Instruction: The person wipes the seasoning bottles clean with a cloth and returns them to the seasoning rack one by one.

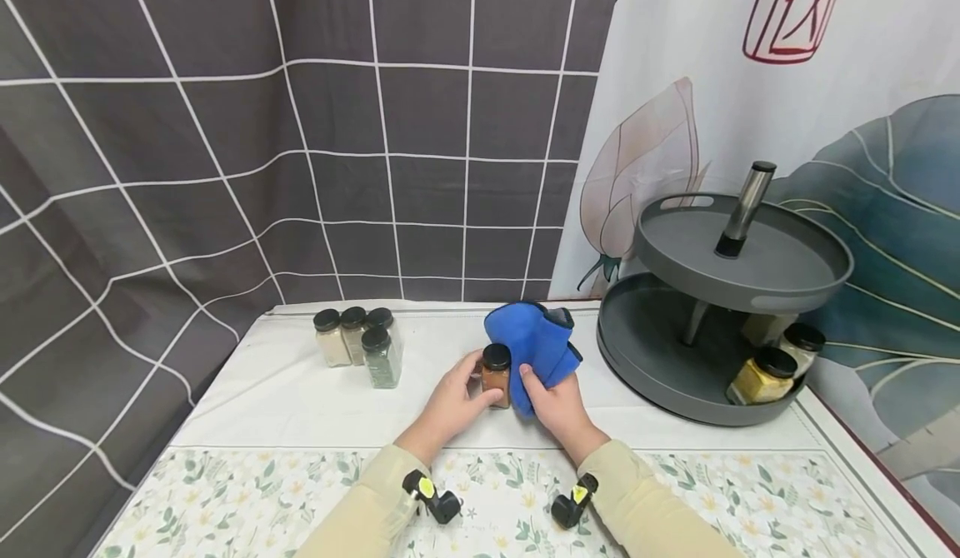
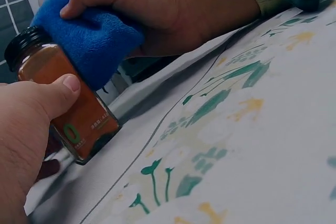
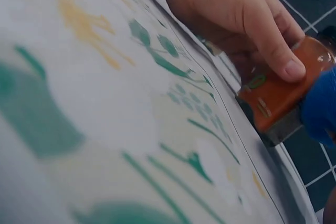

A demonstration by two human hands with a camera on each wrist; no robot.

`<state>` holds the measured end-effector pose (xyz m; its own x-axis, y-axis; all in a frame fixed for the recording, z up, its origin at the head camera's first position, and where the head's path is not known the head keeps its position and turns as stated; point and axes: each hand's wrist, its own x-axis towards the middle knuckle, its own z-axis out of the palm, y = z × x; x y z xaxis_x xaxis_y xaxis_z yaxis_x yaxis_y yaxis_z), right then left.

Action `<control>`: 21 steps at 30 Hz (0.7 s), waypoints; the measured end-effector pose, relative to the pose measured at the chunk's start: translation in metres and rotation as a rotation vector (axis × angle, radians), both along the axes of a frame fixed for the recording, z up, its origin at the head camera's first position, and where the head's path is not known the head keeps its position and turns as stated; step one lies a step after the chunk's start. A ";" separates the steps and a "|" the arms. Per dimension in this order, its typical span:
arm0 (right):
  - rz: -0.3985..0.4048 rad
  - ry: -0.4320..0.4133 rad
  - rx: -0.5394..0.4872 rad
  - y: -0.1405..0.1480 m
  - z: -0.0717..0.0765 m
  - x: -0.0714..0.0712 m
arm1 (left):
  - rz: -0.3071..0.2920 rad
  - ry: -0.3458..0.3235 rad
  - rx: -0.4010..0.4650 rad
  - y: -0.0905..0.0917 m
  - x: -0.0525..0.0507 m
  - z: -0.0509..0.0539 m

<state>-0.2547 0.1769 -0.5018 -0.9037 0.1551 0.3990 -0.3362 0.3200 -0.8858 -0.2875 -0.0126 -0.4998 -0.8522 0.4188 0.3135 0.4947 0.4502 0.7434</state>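
My left hand (image 1: pixel 454 398) grips a square glass spice jar (image 1: pixel 496 383) with a black lid and orange-brown powder inside. In the left wrist view the thumb lies across the front of the jar (image 2: pixel 68 103), above a green mark on its label. My right hand (image 1: pixel 558 404) holds a blue cloth (image 1: pixel 534 341) with dark edging, the thumb over its front. The cloth touches the jar's right side, also in the right wrist view, where the blue cloth (image 3: pixel 320 108) is cut by the frame edge. Fingers behind the cloth are hidden.
Several black-lidded jars (image 1: pixel 381 358) stand in a group at the left. To the right is a grey two-tier round tray (image 1: pixel 645 375); its lower tier bears a jar of yellow powder (image 1: pixel 759 379) and other jars. A floral cloth (image 1: pixel 247 491) covers the table's front.
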 end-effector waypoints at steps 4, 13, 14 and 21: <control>-0.026 -0.064 0.097 0.000 0.004 -0.006 | -0.011 -0.062 0.153 0.003 -0.003 0.003; 0.122 -0.220 -0.125 0.011 0.050 -0.005 | 0.088 -0.136 0.825 0.009 0.001 0.051; 0.156 -0.200 -0.165 0.011 0.061 -0.001 | 0.097 -0.150 0.901 0.010 0.004 0.063; 0.158 0.092 -0.186 -0.006 0.138 0.037 | 0.006 -0.184 1.193 0.013 0.036 0.131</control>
<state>-0.2177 0.1710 -0.3634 -0.8837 0.0936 0.4587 -0.4511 0.0917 -0.8878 -0.2514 0.0007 -0.3684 -0.9257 -0.0557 0.3742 0.3380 -0.5659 0.7520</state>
